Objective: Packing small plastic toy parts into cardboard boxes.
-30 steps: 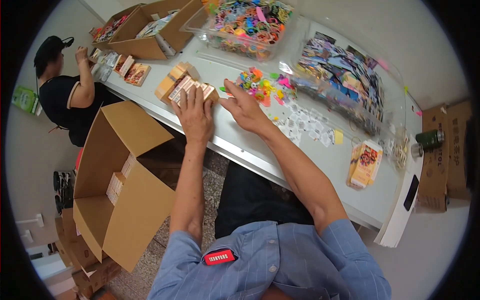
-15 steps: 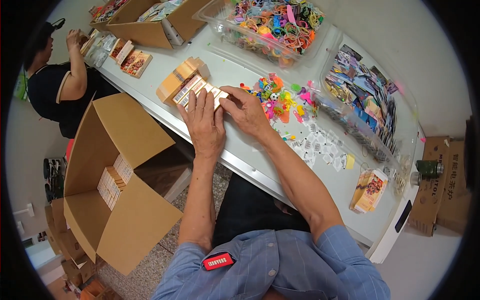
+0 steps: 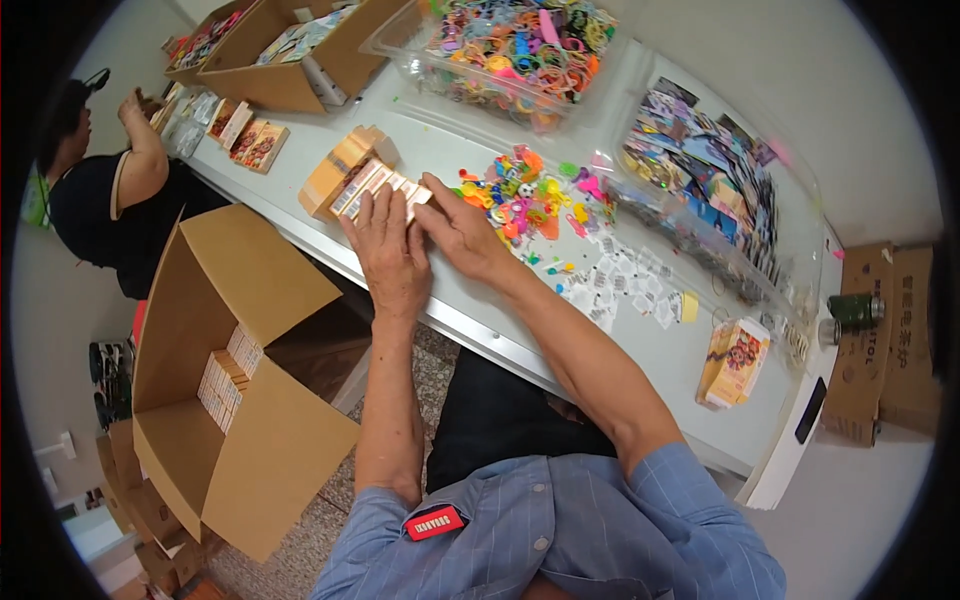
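A row of small printed cardboard boxes point(image 3: 372, 186) lies close together near the table's front edge. My left hand point(image 3: 390, 260) rests on the near side of the row with its fingers stretched out. At the row's right end my right hand point(image 3: 462, 235) is closed around the last boxes, thumb on the near side. My fingers hide part of these boxes. Directly behind and left of the row stands a block of orange-yellow cartons point(image 3: 345, 165). Beside my right hand lies a heap of small colourful plastic toys point(image 3: 535, 200).
An open carton point(image 3: 270, 430) with packed small boxes stands left below the table. White paper packets point(image 3: 620, 285) and a yellow printed box point(image 3: 735, 365) lie rightward. Clear bins hold bands and trinkets point(image 3: 520, 60) and cards point(image 3: 710, 180). A person point(image 3: 110, 200) works at far left.
The whole view has shifted slightly, with the tabletop things lying a little further left in it. Both hands keep their places on the row of small boxes.
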### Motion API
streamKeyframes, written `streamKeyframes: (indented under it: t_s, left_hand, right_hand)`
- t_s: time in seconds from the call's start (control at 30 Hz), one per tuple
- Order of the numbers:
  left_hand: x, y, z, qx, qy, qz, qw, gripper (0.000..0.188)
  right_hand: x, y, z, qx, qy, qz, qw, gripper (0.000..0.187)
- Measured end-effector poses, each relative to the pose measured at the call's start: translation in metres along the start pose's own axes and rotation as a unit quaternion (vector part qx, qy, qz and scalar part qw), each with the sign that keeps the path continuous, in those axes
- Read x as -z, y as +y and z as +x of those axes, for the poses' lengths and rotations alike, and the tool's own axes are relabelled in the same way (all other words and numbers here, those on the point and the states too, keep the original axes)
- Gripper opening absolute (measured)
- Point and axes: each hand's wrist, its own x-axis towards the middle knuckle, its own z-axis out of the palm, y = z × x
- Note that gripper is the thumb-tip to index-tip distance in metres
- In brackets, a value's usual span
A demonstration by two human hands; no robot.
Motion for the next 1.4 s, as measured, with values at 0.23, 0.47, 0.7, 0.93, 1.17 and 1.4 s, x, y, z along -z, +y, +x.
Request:
streamKeyframes:
  t_s: [0.23,0.47,0.7,0.93,1.17,1.4]
  left_hand:
    - [-0.011,0.004,0.011,-0.027,0.022,-0.074,0.997,0.048]
    - [0.038,0.121,-0.017,-0.007,0.076,-0.26,0.963,0.036]
    - [-0.027,0.327,-0.095,0.096,-0.399,-0.514,0.753,0.035]
    - [-0.065,0.37,-0.113,0.076,-0.447,-0.516,0.726,0.044]
    - [-0.039,0.381,-0.119,0.03,-0.352,-0.429,0.831,0.049]
    - [-0.027,0.367,-0.108,0.033,-0.311,-0.566,0.763,0.049]
  right_hand:
    - [0.06,-0.051,-0.087,0.176,0.169,-0.146,0.959,0.052]
    - [0.179,-0.104,-0.314,0.044,0.477,-0.378,0.793,0.054]
    - [0.25,-0.065,-0.361,-0.198,0.561,-0.412,0.69,0.071]
    - [0.267,-0.033,-0.371,-0.112,0.592,-0.141,0.785,0.037]
    - [0.278,-0.027,-0.386,-0.059,0.595,-0.133,0.79,0.021]
    - [0.258,-0.075,-0.39,0.032,0.617,0.003,0.787,0.022]
